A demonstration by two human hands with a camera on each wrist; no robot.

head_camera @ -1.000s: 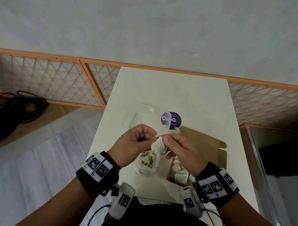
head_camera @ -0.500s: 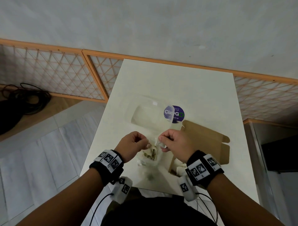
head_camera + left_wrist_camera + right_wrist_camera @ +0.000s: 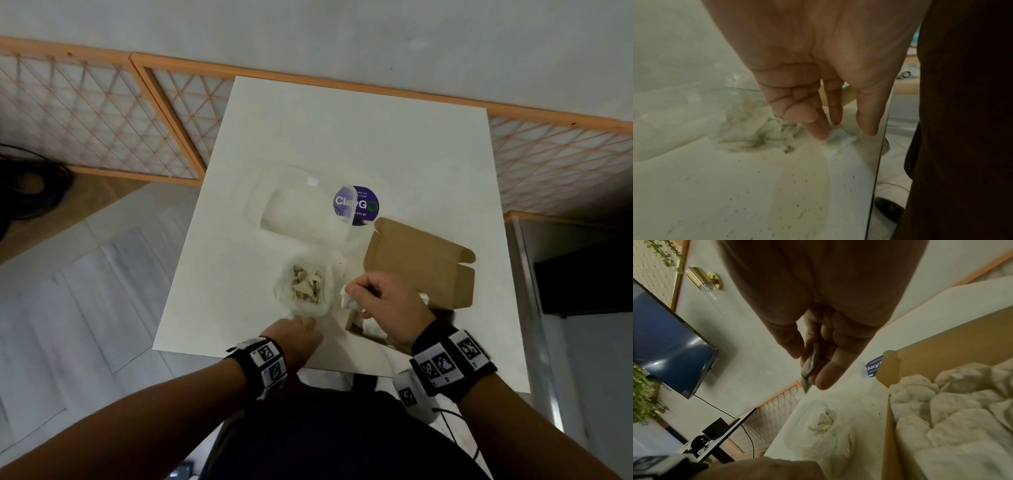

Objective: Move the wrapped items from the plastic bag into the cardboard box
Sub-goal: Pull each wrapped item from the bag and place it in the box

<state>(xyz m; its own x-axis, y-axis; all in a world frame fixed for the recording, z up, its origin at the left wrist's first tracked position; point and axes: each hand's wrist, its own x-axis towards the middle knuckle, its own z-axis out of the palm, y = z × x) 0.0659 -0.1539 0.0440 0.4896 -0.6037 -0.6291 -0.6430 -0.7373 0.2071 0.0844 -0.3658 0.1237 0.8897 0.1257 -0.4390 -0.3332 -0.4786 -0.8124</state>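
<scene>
The table (image 3: 342, 137) is cream-white with dark specks, the box (image 3: 418, 260) plain brown, and the bag (image 3: 301, 305) clear, holding beige and white wraps (image 3: 306, 286). A round purple sticker (image 3: 363, 205) bears white lettering and a green ring. Both wristbands (image 3: 452, 366) are black with black-and-white square-code tags; the screens (image 3: 85, 116) show an orange-framed diamond lattice.

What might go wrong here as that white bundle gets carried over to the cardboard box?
The right hand only pinches the wrapped item at the box's near corner, so it might drop on the table. The cardboard box already looks full, so it could roll off. The plastic bag, touched only by the left hand, may tip.
</scene>
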